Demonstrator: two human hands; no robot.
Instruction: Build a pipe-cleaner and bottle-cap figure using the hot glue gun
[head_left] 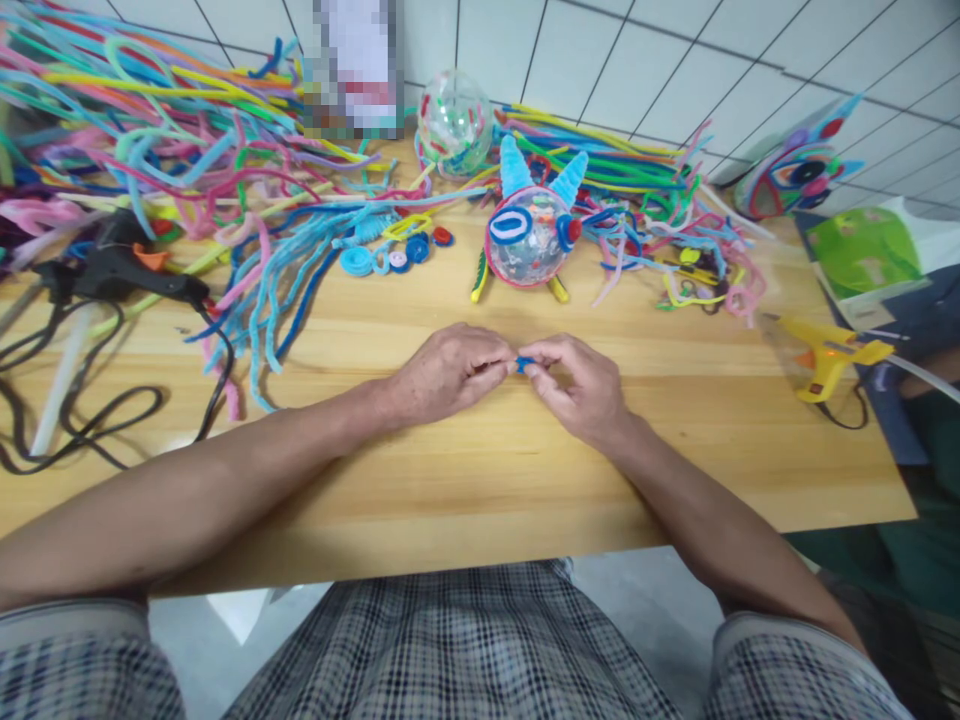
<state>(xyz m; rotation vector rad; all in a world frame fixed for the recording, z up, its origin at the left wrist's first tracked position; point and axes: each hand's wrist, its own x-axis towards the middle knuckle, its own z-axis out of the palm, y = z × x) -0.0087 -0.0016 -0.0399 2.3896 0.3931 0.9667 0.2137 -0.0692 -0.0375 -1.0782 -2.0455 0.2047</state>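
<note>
Between my two hands, just above the wooden table (465, 470), is a small blue piece of pipe cleaner (524, 365). My left hand (457, 372) pinches its left side with fingertips together. On its other side, the thumb and forefinger of my right hand (577, 385) are closed on it. Most of the piece is hidden by the fingers. Behind my hands stands a clear ball figure (529, 240) with light blue ears, a red band, round coiled eyes and yellow feet. Several small coils (356, 262) of blue and red pipe cleaner lie left of it.
Loose pipe cleaners (202, 150) are heaped at the back left, with more (600, 150) at the back right. A black glue gun (124, 260) and its cord lie left; a yellow glue gun (825, 355) stands right. Another clear ball (454, 125) sits against the tiled wall.
</note>
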